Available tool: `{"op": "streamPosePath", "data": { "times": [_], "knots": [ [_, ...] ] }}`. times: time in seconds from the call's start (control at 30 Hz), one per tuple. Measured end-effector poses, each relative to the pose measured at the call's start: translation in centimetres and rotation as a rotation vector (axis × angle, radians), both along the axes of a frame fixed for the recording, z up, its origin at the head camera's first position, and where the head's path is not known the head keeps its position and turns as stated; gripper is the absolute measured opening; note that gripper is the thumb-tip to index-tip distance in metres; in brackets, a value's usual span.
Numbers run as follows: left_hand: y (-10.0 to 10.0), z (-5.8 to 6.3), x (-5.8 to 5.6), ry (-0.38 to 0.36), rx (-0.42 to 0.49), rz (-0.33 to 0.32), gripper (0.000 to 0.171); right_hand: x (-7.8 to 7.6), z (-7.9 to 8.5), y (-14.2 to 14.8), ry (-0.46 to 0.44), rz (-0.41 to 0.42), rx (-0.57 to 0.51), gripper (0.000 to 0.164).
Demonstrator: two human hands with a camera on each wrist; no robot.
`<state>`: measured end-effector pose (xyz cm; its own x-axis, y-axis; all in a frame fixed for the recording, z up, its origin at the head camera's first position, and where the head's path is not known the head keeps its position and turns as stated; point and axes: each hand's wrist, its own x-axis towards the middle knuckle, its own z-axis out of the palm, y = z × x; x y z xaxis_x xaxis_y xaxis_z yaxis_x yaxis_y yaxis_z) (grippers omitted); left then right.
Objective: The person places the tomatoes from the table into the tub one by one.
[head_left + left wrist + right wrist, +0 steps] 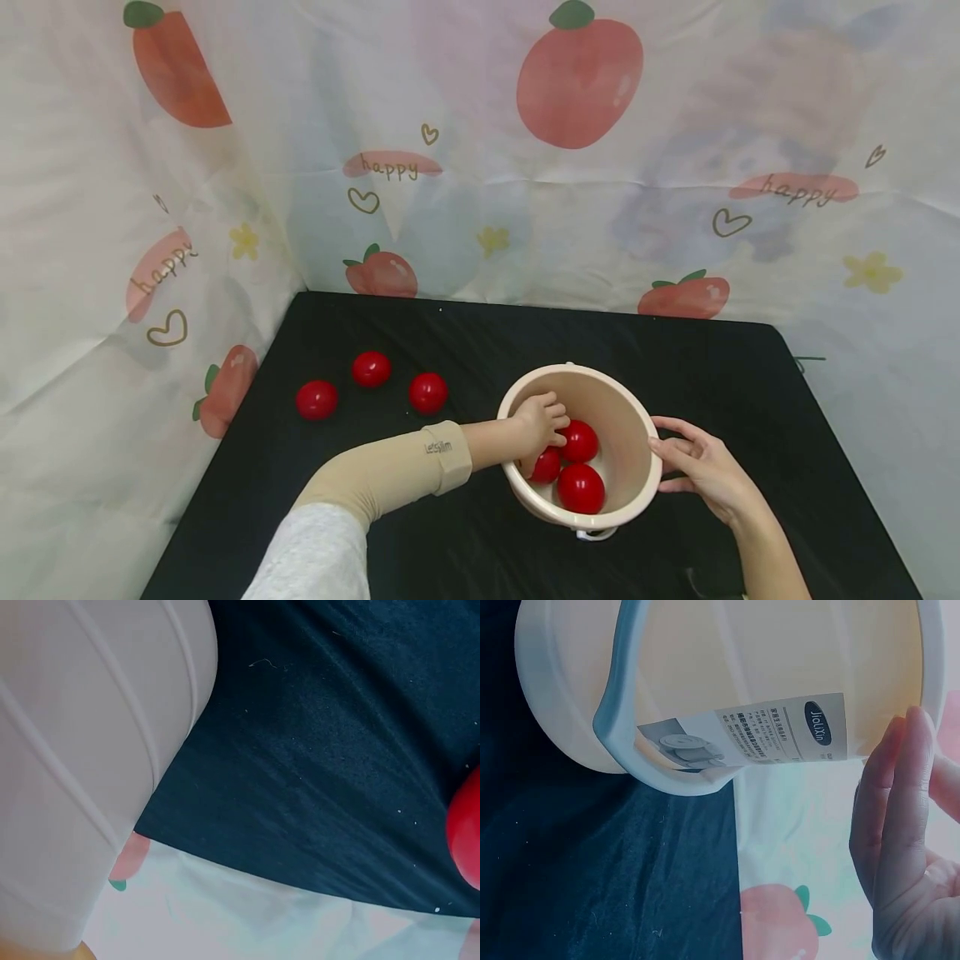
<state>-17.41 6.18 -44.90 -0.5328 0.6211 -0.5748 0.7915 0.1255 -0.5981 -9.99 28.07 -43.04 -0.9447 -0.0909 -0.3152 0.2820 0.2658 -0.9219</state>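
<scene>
A cream-coloured plastic bucket (633, 450) stands tilted on the black table, its mouth toward the head camera. Several red balls are in it; one red ball (581, 488) lies at the front and another (579, 441) behind it. My left hand (536, 425) reaches over the left rim into the bucket, fingers spread just above the balls, partly covering a third ball (545, 467). At the right rim, my right hand (701, 467) pinches the bucket between thumb and fingers. Close by in the right wrist view are the bucket's label (780, 731) and handle (619, 712).
Left of the bucket, three more red balls lie on the black-covered table (420, 333): one at the far left (317, 400), one at the back (371, 368) and one nearer the bucket (428, 392). A printed fabric curtain (465, 100) hangs behind and at the sides.
</scene>
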Motion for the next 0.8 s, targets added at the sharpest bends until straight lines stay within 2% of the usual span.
{"op": "streamPosePath", "data": {
  "times": [0.13, 0.23, 0.33, 0.47, 0.53, 0.63, 0.73, 0.8],
  "knots": [
    [-0.2, 0.0, -0.2, -0.028, 0.082, -0.016, 0.072, -0.1, 0.1, 0.0, -0.004, -0.006, -0.006, 0.050],
    [-0.4, 0.1, -0.4, -0.084, 0.205, -0.045, 0.066, -0.1, 0.0, 0.0, -0.012, -0.014, -0.005, 0.051],
    [-0.9, 0.7, -0.8, -0.162, 0.383, -0.110, 0.060, 0.0, 0.0, 0.1, -0.014, -0.011, 0.001, 0.054],
    [-2.3, 2.0, -1.9, -0.217, 0.709, -0.195, 0.050, 0.0, -0.1, 0.0, -0.022, -0.023, 0.006, 0.055],
    [-3.5, 2.8, -2.6, -0.194, 0.873, -0.200, 0.047, 0.0, -0.1, 0.0, -0.020, -0.023, 0.003, 0.055],
    [-5.8, 3.8, -3.5, -0.088, 1.073, -0.163, 0.046, -0.1, -0.1, 0.0, -0.023, -0.027, 0.002, 0.055],
    [-8.8, 4.2, -4.2, 0.045, 1.195, -0.054, 0.049, -0.1, -0.1, 0.1, -0.025, -0.023, 0.000, 0.055],
    [-11.0, 4.1, -4.5, 0.118, 1.248, 0.055, 0.052, -0.2, -0.1, 0.2, -0.025, -0.022, -0.003, 0.056]
  ]
}}
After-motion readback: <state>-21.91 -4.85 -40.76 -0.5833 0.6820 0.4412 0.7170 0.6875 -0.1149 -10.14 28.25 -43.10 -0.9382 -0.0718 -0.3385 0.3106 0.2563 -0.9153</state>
